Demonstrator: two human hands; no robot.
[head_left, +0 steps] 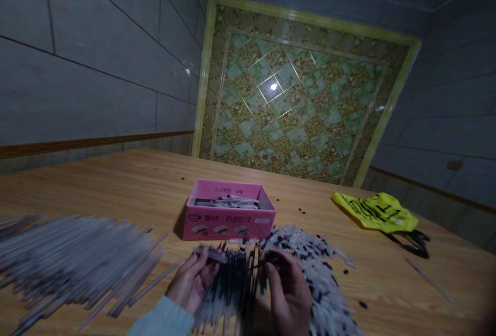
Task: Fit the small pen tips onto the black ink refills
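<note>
My left hand (191,279) is closed around a slim pale tube (211,256), held between thumb and fingers. My right hand (284,289) is curled with thumb and fingers pinched, and a thin dark rod (257,265) appears to stick out of it to the left; blur hides its far end. Between and below both hands lies a bundle of thin dark rods (236,279) with paler ends. Just beyond the hands stands an open pink box (228,225), with several pale slim sticks (232,201) inside.
Many long translucent tubes (77,258) are piled at left. Small white and black pieces (321,274) are heaped at right. Farther right lie a yellow plastic bag (377,212), a black strap (413,245) and a single tube (429,280) on the wooden table (127,181).
</note>
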